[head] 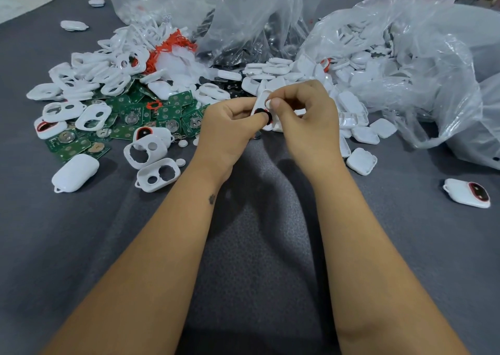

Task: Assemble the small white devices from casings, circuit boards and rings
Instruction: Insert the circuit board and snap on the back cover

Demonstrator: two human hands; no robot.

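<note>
A grey cloth table (251,246) carries everything, and its soft weave is judged likely to stop small parts from sliding or rolling. Behind the hands, crumpled clear plastic bags (405,57) spill white parts onto the cloth. Left of the hands a heap of white casings (92,70) with cut-out holes is piled, with green circuit boards (162,111) scattered at its near edge and a tangle of red rings (173,43) at its far edge. One finished device (467,192) lies well to the right of the hands.

Just above the cloth, in front of the heap, a white casing (263,103) is held between both hands. It is gripped by the left hand (230,127), whose thumb presses on a black disc (266,115) set against it. The casing's upper edge is pinched by the right hand (305,116) with thumb and forefinger.

The casing is judged light, stiff and smooth, so it is best held by its rims. The boards should be taken by their edges, and the rings look soft and pliable.
</note>
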